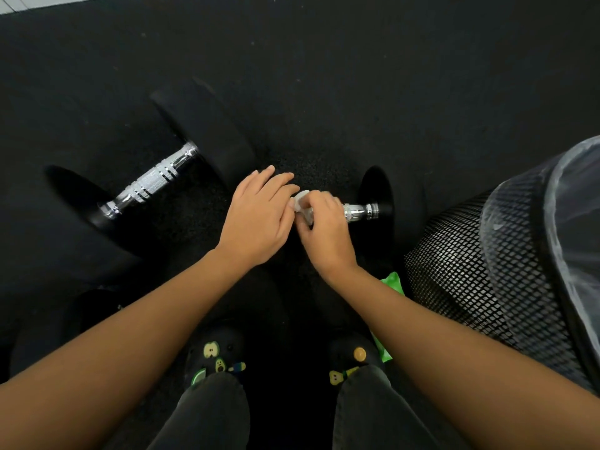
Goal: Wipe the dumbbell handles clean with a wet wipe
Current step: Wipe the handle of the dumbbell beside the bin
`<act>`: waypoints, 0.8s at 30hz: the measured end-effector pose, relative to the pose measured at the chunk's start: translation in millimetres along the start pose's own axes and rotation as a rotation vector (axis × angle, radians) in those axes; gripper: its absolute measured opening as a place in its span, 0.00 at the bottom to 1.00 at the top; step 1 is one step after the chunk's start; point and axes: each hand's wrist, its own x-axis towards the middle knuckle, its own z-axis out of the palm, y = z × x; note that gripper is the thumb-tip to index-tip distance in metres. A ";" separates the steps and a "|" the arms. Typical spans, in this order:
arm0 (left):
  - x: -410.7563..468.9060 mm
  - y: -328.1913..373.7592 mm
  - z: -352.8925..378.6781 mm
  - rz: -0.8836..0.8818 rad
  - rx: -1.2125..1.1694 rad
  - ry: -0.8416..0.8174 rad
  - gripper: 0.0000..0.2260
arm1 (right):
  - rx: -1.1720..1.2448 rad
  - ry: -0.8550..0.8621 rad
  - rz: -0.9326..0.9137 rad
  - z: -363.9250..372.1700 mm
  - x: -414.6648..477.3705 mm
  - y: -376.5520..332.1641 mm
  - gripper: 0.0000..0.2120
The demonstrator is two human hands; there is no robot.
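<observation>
Two black dumbbells lie on the dark floor. The left dumbbell [152,180] shows its whole chrome handle and nobody touches it. On the right dumbbell [376,203], only the handle's right end [360,211] shows. My right hand [324,228] curls over that handle and grips a white wet wipe [300,203] against it. My left hand [259,216] lies with straight fingers over the dumbbell's left end, which is hidden beneath it, fingertips beside the wipe.
A black mesh waste bin [480,271] with a clear liner stands at the right, close to the right dumbbell. A green wipe packet [394,282] lies by my right forearm. My knees and black clogs [216,355] are at the bottom centre.
</observation>
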 end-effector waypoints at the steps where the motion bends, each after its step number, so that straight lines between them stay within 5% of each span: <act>1: 0.0 0.0 0.0 0.000 -0.003 0.006 0.18 | -0.036 -0.029 -0.035 2.2 -2.3 3.0 0.03; 8: -0.2 -0.8 1.4 0.007 0.005 0.028 0.17 | -0.274 -0.027 -0.311 0.6 -11.1 30.8 0.05; 24: -0.5 0.9 0.8 0.001 -0.001 0.022 0.17 | -0.323 -0.034 -0.371 -0.8 -1.6 25.2 0.05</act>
